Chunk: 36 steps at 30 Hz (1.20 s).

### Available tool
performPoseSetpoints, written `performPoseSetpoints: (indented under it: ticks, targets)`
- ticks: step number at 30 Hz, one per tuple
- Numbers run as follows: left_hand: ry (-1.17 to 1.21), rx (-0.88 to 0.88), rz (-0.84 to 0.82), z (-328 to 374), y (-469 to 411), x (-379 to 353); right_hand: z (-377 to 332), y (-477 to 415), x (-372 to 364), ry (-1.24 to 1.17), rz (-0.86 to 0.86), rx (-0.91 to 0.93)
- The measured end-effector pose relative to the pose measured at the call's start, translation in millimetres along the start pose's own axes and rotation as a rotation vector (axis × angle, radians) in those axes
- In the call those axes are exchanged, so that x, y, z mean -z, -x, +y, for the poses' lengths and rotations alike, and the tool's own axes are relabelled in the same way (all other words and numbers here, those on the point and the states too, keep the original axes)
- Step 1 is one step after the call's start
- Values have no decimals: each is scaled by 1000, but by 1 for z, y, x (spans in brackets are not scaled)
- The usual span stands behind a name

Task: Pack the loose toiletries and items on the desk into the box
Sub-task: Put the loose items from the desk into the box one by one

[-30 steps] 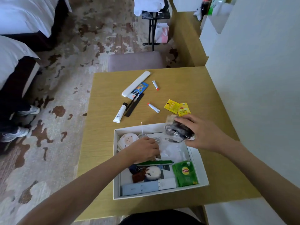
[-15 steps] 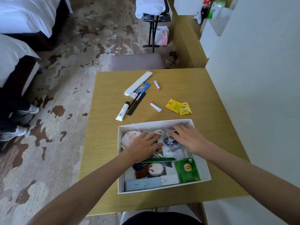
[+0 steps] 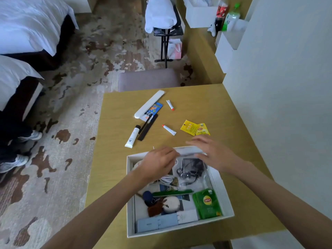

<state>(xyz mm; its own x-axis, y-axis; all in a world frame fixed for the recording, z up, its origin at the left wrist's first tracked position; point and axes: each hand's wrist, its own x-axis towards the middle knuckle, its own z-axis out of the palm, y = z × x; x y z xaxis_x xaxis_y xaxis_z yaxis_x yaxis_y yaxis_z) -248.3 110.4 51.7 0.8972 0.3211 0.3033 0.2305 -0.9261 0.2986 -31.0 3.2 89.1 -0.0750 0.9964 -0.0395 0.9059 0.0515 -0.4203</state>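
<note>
A white box (image 3: 226, 192) sits on the near part of the wooden desk (image 3: 222, 108). Inside lie a clear bag with a black item (image 3: 192, 168), a green Lipton packet (image 3: 207, 203), a green stick, a round white item and a grey-blue box. My left hand (image 3: 158, 163) hovers over the box's far left, fingers relaxed, holding nothing. My right hand (image 3: 210, 151) is above the far rim, fingers stretched out and empty. Loose beyond the box lie two yellow tea packets (image 3: 195, 128), two small white tubes (image 3: 169, 129), a larger white tube (image 3: 132, 138), a black comb (image 3: 148, 127), a blue sachet and a long white case (image 3: 149, 104).
A grey chair back (image 3: 149, 80) stands at the desk's far edge. A white wall (image 3: 280, 105) runs along the right side. Beds are at the left, and a person's shoes (image 3: 21, 150) rest on the patterned carpet. A folding stand with white towels stands further back.
My right hand put the clear bag with the black item into the box, let go and lifted toward the far rim. My left hand moved slightly toward the far left of the box.
</note>
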Motion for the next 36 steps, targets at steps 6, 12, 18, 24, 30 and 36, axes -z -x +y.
performPoseSetpoints:
  ticks: [6, 12, 18, 24, 30, 36]
  targets:
    - [203, 467, 9, -33, -61, 0, 24, -45, 8, -224, 146, -177]
    - [-176, 419, -532, -90, -110, -53, 63, -100, -23, 28, 49, -410]
    - [-341, 308, -639, -123, -117, -89, 99, -143, -43, 157, -48, -495]
    - [-323, 356, -627, -140, -118, -91, 117, -204, -45, 29, -65, -488]
    - [413, 873, -313, -136, -93, -63, 132, -276, -64, 105, -171, -388]
    - [950, 1124, 239, -117, -79, -34, 141, -294, -85, 179, -57, -268]
